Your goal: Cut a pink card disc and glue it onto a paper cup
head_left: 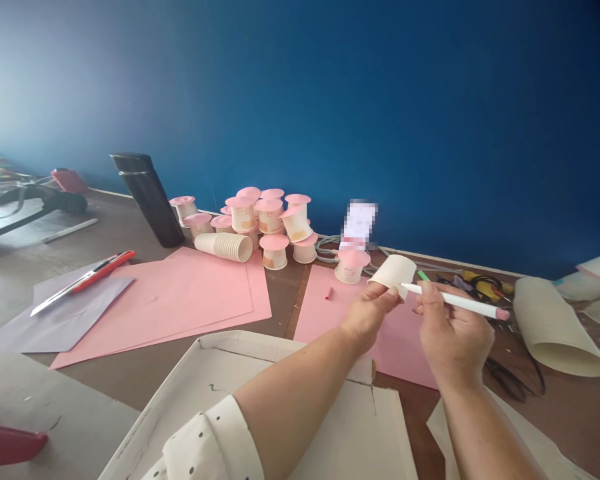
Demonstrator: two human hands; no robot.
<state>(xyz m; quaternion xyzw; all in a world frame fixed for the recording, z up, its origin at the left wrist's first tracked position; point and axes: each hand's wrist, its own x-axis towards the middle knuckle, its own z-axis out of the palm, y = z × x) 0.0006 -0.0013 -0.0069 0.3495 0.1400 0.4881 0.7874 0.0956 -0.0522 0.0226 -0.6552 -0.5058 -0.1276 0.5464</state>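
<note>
Here one paper cup (394, 272) is held in grip by the left hand (370, 315), one white pen (455, 302) by the right hand (453, 333)

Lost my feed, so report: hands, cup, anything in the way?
Left hand grips paper cup, tipped sideways. Right hand holds white pen, tip at the cup. Nothing between pen and cup; scissors lie off right.

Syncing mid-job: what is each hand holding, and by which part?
Left hand grips a paper cup by its near end. Right hand holds a white pen mid-barrel, tip at the cup.
</note>
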